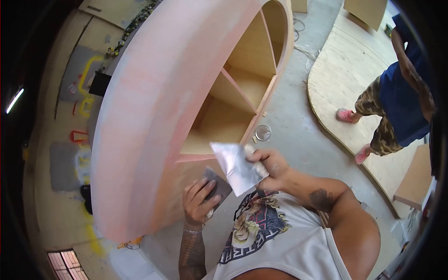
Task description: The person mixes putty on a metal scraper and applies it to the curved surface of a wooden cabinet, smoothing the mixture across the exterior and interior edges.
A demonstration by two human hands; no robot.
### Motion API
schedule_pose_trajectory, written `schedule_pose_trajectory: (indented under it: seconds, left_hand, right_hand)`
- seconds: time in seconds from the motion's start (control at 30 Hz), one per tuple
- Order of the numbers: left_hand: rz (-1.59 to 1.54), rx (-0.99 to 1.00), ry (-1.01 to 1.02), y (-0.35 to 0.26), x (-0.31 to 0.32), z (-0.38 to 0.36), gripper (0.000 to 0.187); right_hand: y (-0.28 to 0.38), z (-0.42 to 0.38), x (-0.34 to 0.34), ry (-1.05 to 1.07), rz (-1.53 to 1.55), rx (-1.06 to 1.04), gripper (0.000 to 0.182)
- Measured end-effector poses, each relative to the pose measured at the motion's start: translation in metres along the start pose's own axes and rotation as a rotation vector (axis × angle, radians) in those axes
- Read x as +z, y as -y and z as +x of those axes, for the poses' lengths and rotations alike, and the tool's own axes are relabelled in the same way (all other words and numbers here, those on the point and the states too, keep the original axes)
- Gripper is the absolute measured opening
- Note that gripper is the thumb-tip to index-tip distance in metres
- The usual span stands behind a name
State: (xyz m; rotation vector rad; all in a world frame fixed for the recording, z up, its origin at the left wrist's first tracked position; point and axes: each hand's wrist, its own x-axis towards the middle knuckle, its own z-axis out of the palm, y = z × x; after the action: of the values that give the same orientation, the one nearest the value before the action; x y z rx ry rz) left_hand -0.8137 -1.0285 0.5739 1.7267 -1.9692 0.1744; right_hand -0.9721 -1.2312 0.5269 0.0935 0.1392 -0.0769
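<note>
while the right hand (274,169) grasps a shiny metal plate (234,169) and the left hand (198,198) grips a darker plate (219,185), both near a pink curved cabinet (144,102), sound practice would appear to be drawing edge over face at a shallow, steady angle.

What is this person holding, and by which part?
The right hand grips a thin silvery plate by the edge nearest its palm; the left hand holds a thin dark-grey plate by the side nearest its wrist.
</note>
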Motion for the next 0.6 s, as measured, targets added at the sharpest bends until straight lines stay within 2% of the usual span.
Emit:
schedule_pose_trajectory:
  seconds: [0.03,0.07,0.13,0.17,0.2,0.27,0.3,0.4,0.43,0.53,0.57,0.6]
  left_hand:
    - [-0.013,-0.013,0.092,-0.001,-0.005,-0.002,0.031]
    - [-0.219,-0.300,-0.028,-0.002,0.005,-0.023,0.033]
    - [-0.635,-0.848,-0.285,-0.003,0.046,-0.076,0.037]
    - [-1.033,-1.099,-0.689,-0.025,0.047,-0.040,0.043]
    - [-1.344,-1.129,-0.673,-0.026,0.043,-0.035,0.044]
    - [-1.982,-1.122,-0.607,-0.028,0.037,-0.031,0.047]
    - [-2.062,-1.098,-0.616,-0.029,0.033,-0.029,0.048]
    - [-2.300,-1.013,-0.654,-0.037,0.019,-0.028,0.052]
    - [-2.113,-1.093,-0.716,-0.047,0.006,-0.013,0.048]
    - [-1.983,-1.129,-0.814,-0.048,-0.007,-0.027,0.046]
    - [-2.175,-0.978,-0.797,-0.039,-0.006,-0.050,0.045]
    - [-2.006,-1.014,-0.862,-0.046,-0.017,-0.045,0.044]
  right_hand:
    - [0.014,-0.002,0.006,0.078,-0.168,-0.106,0.039]
    - [0.020,-0.006,0.015,0.160,-0.333,-0.211,0.039]
    - [0.014,-0.021,0.048,0.114,-0.848,-0.353,0.043]
    - [0.012,-0.019,0.048,0.333,-1.194,-0.546,0.048]
    - [0.010,-0.016,0.049,0.560,-1.532,-0.743,0.053]
    - [0.001,-0.016,0.055,0.791,-1.797,-0.754,0.057]
    - [-0.003,-0.017,0.060,0.915,-1.928,-0.752,0.060]
    - [-0.018,-0.009,0.041,0.860,-2.002,-0.699,0.064]
    - [-0.021,-0.010,0.038,0.796,-2.041,-0.697,0.063]
    - [-0.016,-0.016,0.028,0.575,-2.169,-0.597,0.065]
    - [-0.010,-0.022,0.032,0.529,-2.246,-0.507,0.067]
    - [-0.003,-0.023,0.030,0.532,-2.304,-0.444,0.065]
